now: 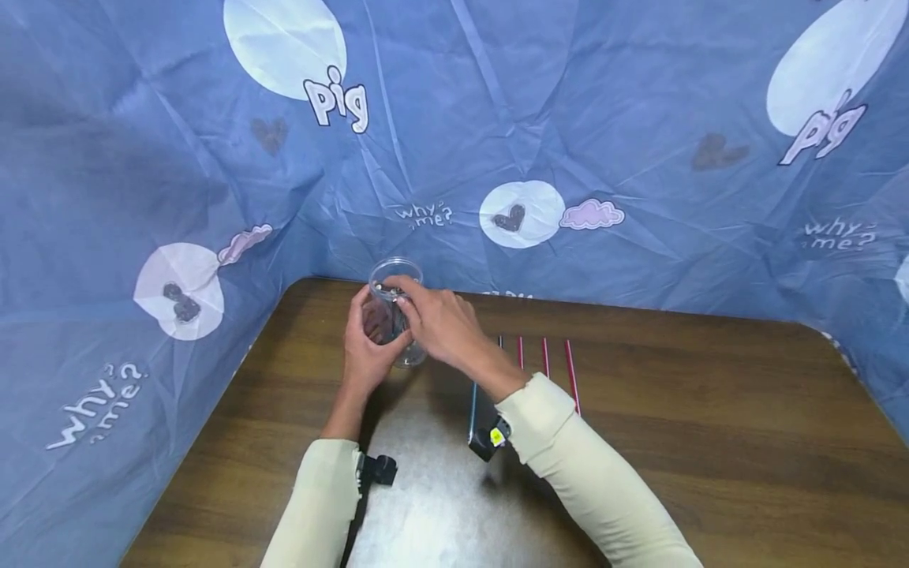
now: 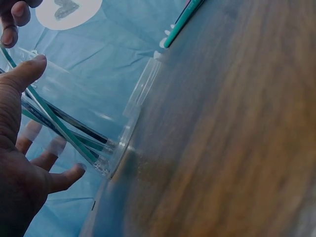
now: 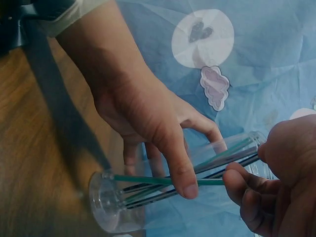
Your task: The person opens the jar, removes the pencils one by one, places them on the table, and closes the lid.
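Observation:
A clear cylindrical container (image 1: 409, 359) stands near the table's back edge, slightly tilted, with green and dark sticks (image 2: 74, 133) leaning inside. My left hand (image 1: 365, 351) grips its side, thumb in front and fingers spread around the far wall, large in the right wrist view (image 3: 148, 113). Over the opening is my right hand (image 1: 447, 327). In the right wrist view its curled fingers (image 3: 252, 192) pinch the upper end of a green stick (image 3: 148, 180). The left wrist view shows only some right-hand fingertips (image 2: 11, 34) above the rim.
On the brown table (image 1: 675, 442), three red sticks (image 1: 571, 375) lie to the right of the container. A black stick (image 1: 500, 341) and a teal one (image 1: 473, 402) are partly hidden by my right forearm. A blue printed cloth (image 1: 625, 95) hangs behind the table.

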`<state>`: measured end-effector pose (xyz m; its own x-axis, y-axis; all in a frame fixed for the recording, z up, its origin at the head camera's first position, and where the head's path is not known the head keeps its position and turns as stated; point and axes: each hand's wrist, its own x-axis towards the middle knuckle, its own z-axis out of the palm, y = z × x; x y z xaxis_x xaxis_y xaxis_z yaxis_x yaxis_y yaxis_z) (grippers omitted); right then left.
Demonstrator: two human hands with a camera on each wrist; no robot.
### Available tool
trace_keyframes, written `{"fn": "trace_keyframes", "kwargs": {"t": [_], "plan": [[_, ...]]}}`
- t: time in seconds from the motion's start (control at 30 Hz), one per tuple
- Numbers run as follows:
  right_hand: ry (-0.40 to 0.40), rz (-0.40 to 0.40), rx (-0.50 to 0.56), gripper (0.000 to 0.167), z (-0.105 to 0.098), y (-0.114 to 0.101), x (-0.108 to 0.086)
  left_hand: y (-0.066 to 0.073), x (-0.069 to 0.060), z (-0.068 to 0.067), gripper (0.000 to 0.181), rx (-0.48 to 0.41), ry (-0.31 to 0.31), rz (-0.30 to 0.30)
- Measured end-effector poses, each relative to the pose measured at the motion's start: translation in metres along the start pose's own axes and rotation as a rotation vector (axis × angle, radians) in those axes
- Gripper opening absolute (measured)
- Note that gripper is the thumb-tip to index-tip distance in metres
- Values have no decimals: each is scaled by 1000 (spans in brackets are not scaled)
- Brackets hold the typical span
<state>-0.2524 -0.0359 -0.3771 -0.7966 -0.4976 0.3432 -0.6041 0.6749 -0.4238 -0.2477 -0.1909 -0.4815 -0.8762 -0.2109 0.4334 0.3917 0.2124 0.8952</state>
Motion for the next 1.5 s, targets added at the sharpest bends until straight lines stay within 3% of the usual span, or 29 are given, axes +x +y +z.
{"fn": "trace_keyframes", "kwargs": {"t": [0.1, 0.37, 0.93, 1.23, 1.5], "plan": [[-19, -5, -17, 34, -1, 1, 2, 3, 0, 1, 90, -15, 5, -4], [-20, 22, -32, 30, -1, 0, 3, 36, -6, 1, 85, -10, -11, -8], [12, 21, 27, 23, -3, -1, 4, 36, -6, 0, 84, -16, -30, -25], [27, 57, 120, 23, -2, -1, 4, 34, -5, -1, 84, -51, -34, -3], [53, 53, 183, 23, 0, 2, 3, 35, -5, -1, 84, -45, -37, -30]]}}
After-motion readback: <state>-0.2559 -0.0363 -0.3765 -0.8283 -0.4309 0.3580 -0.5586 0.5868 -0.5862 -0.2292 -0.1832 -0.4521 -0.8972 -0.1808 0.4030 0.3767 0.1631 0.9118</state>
